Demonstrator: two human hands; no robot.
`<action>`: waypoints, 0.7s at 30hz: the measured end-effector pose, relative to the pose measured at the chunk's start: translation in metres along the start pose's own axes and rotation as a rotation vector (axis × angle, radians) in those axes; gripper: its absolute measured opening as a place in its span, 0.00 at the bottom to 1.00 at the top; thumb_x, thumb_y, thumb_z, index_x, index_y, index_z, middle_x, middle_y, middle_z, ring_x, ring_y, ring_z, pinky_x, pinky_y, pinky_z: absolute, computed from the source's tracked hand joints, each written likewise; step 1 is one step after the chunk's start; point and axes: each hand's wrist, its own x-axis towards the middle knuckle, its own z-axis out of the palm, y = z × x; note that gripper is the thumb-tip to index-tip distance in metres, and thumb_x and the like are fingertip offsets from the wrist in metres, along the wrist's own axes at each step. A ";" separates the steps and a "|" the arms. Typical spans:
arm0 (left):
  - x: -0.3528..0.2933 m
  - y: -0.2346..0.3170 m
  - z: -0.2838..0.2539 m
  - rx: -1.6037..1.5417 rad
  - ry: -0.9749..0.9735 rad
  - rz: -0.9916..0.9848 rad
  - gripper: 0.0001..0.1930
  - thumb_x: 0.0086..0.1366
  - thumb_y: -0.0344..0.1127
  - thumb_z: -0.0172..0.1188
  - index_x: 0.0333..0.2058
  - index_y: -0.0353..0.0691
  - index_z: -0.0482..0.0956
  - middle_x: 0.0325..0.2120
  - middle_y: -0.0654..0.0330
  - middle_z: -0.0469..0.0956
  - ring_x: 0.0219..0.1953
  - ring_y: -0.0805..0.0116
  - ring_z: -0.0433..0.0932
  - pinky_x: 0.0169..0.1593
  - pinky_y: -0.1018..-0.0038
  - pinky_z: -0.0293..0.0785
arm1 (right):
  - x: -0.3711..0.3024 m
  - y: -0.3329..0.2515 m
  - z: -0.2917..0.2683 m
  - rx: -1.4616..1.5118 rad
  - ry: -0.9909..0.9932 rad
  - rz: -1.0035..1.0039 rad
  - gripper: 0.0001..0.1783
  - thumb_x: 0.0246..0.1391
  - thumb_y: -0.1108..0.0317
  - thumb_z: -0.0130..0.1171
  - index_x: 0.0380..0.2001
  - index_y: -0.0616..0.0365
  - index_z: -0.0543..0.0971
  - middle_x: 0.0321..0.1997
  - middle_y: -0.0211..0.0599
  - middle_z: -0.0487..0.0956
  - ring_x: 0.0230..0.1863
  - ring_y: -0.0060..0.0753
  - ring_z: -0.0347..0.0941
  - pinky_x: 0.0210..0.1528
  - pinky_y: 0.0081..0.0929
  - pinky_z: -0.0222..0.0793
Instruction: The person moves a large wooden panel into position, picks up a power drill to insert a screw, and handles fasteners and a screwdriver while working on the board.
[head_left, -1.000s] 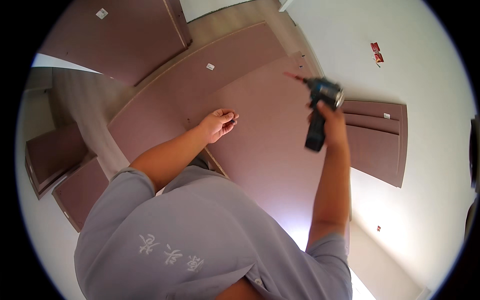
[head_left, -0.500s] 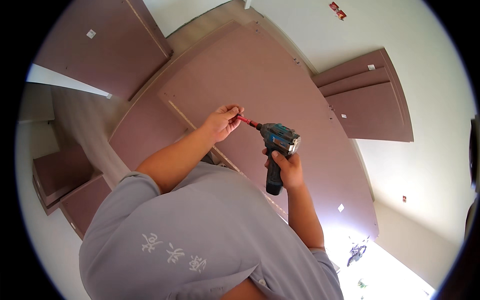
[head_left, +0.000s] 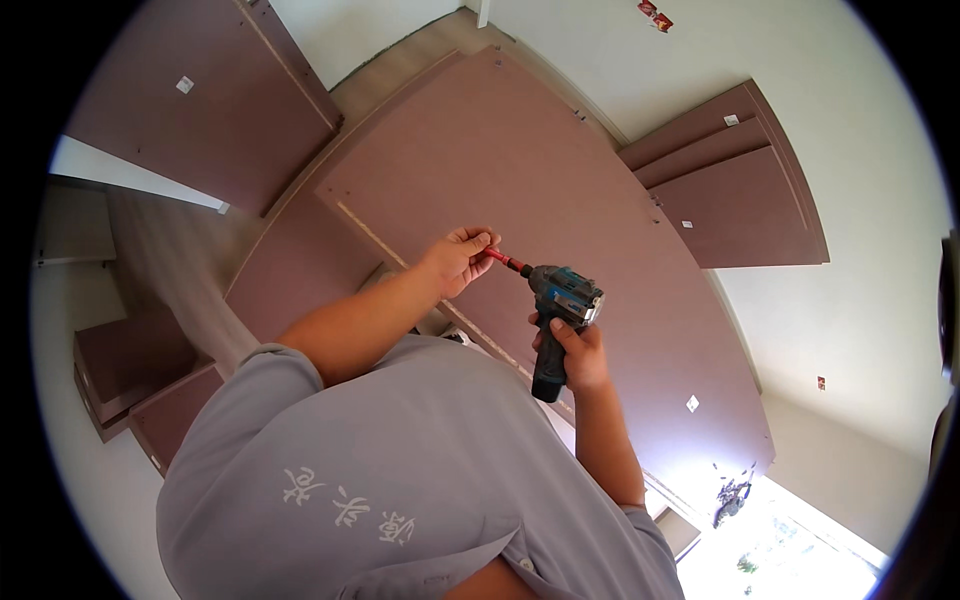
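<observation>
My right hand (head_left: 580, 355) is wrapped round the grip of a black and blue cordless drill (head_left: 563, 290), which points up and to the left. A red bit holder (head_left: 508, 262) sticks out of its chuck. At the tip of that holder, my left hand (head_left: 462, 262) has its thumb and fingers pinched together. Whatever lies between those fingertips is too small or hidden to tell. Both hands are above a large brownish-pink board (head_left: 500, 170), whose near edge (head_left: 385, 245) shows raw chipboard.
More brown boards lean at the upper left (head_left: 200, 110), and others stand against the right wall (head_left: 730, 200). Small dark fittings (head_left: 655, 205) sit along the large board's far edge. A heap of dark small parts (head_left: 732, 500) lies near its right end, by bright light.
Both hands and the drill have shifted slightly right and down in the picture. The left fingers stay at the bit's tip. The view has turned a little.
</observation>
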 end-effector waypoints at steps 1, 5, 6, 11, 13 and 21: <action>0.000 -0.002 -0.002 0.003 -0.002 -0.021 0.06 0.76 0.30 0.58 0.48 0.43 0.80 0.42 0.64 0.84 0.42 0.73 0.82 0.47 0.75 0.83 | 0.001 0.004 0.001 0.007 0.011 0.013 0.22 0.64 0.67 0.60 0.59 0.63 0.76 0.47 0.41 0.84 0.36 0.29 0.80 0.40 0.29 0.78; 0.009 -0.001 -0.021 0.205 0.083 -0.074 0.06 0.74 0.30 0.60 0.47 0.42 0.80 0.41 0.64 0.84 0.42 0.72 0.83 0.47 0.74 0.80 | 0.015 0.018 -0.001 -0.017 0.016 0.088 0.22 0.64 0.65 0.61 0.58 0.63 0.76 0.47 0.42 0.84 0.35 0.30 0.80 0.40 0.31 0.80; 0.014 -0.001 -0.026 0.299 0.126 -0.087 0.06 0.73 0.30 0.61 0.46 0.42 0.81 0.41 0.64 0.84 0.42 0.72 0.83 0.47 0.74 0.79 | 0.022 0.023 -0.001 -0.095 0.017 0.096 0.22 0.64 0.66 0.62 0.58 0.63 0.76 0.47 0.42 0.84 0.35 0.30 0.80 0.40 0.30 0.79; 0.046 -0.002 -0.060 0.756 0.078 0.173 0.06 0.71 0.32 0.64 0.44 0.39 0.83 0.38 0.61 0.85 0.41 0.68 0.83 0.47 0.71 0.79 | 0.067 0.034 0.015 -0.405 0.020 0.150 0.21 0.65 0.67 0.62 0.58 0.63 0.78 0.46 0.38 0.84 0.35 0.27 0.79 0.41 0.29 0.78; 0.040 0.021 -0.077 0.878 0.113 0.237 0.07 0.71 0.34 0.64 0.43 0.38 0.83 0.38 0.60 0.85 0.40 0.67 0.84 0.47 0.70 0.80 | 0.077 0.034 0.051 -0.417 0.032 0.129 0.20 0.65 0.67 0.62 0.57 0.63 0.78 0.45 0.37 0.85 0.35 0.27 0.79 0.41 0.29 0.78; -0.009 0.133 -0.190 0.446 0.229 0.365 0.07 0.73 0.37 0.62 0.43 0.41 0.82 0.36 0.64 0.84 0.36 0.77 0.80 0.39 0.77 0.75 | 0.154 0.026 0.148 -0.643 -0.002 0.183 0.17 0.65 0.66 0.61 0.54 0.61 0.80 0.42 0.34 0.85 0.33 0.28 0.81 0.38 0.30 0.78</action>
